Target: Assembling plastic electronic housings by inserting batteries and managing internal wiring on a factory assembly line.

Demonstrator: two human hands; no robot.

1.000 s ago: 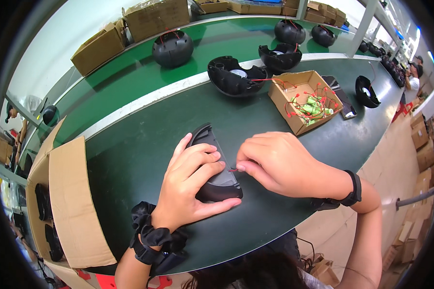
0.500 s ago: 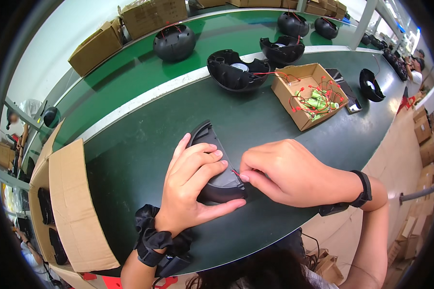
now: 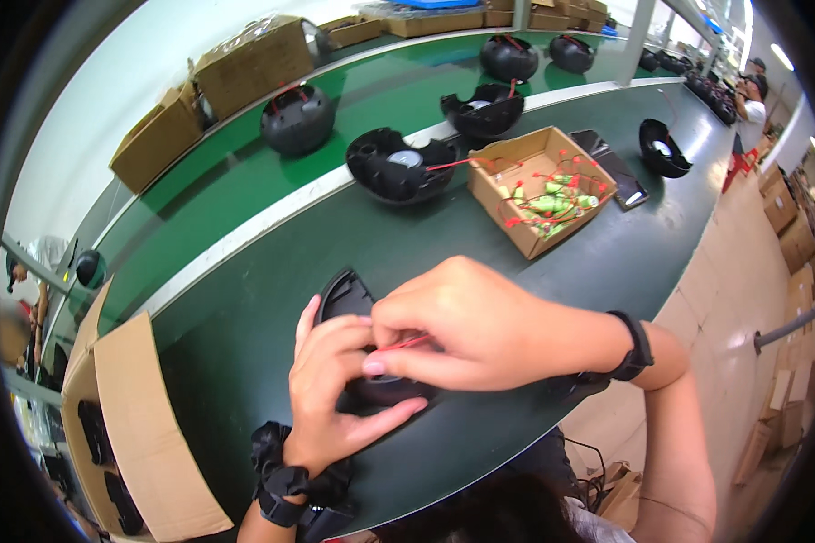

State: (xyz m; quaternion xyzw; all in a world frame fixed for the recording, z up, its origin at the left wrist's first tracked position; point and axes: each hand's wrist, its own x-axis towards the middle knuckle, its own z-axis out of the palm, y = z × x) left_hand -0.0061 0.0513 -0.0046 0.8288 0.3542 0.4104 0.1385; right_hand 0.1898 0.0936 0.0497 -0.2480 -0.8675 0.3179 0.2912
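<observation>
A black half-round plastic shell (image 3: 346,291) rests on the dark green worktop (image 3: 244,262) in front of me. My left hand (image 3: 321,403) grips it from the left, fingers over its top and thumb along the near side. Above the shell, my right hand (image 3: 471,321) pinches a thin red wire (image 3: 407,343) between thumb and fingers. That hand hides most of the shell's right part, so where the wire ends cannot be seen.
Ahead stands a cardboard box (image 3: 500,201) with green battery packs (image 3: 552,204) and red-plugged wires. Open black shells (image 3: 380,176) sit beyond it, and a dark phone-like slab (image 3: 611,167) beside it. On my left is an open carton (image 3: 158,434). Round black housings (image 3: 299,118) line the green belt.
My right hand has moved left, from the shell's right edge to over its top near my left fingers, still pinching the red wire. The whole view has shifted slightly.
</observation>
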